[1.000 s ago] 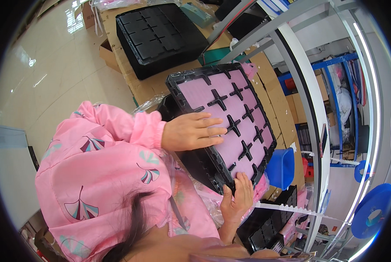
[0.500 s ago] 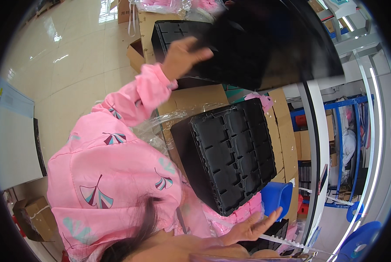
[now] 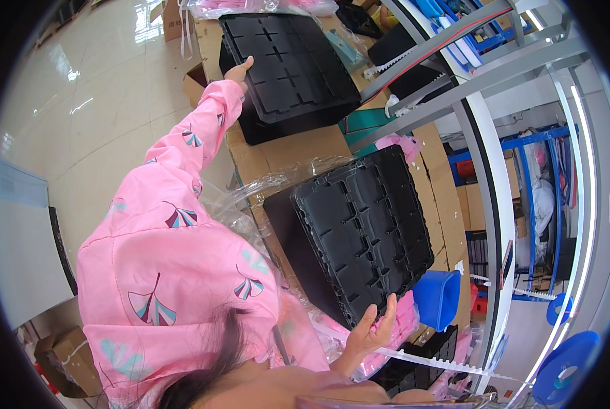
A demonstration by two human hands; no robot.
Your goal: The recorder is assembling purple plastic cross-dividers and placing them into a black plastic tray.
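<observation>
— "While I monitor remotely, left hand?"
— "At the far cross-ribbed black plastic tray stack, on brown sheet cardboard; grip I cannot tell."
— "Right hand?"
— "Spread beside the near rectangular black plastic tray stack."

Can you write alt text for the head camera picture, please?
A person's pink-sleeved left hand is at the edge of the farther black tray stack. The open right hand is by the nearer tray stack and a blue bin.

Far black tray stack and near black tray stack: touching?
Apart. The head view shows brown cardboard between the far black tray stack and the near black tray stack.
</observation>
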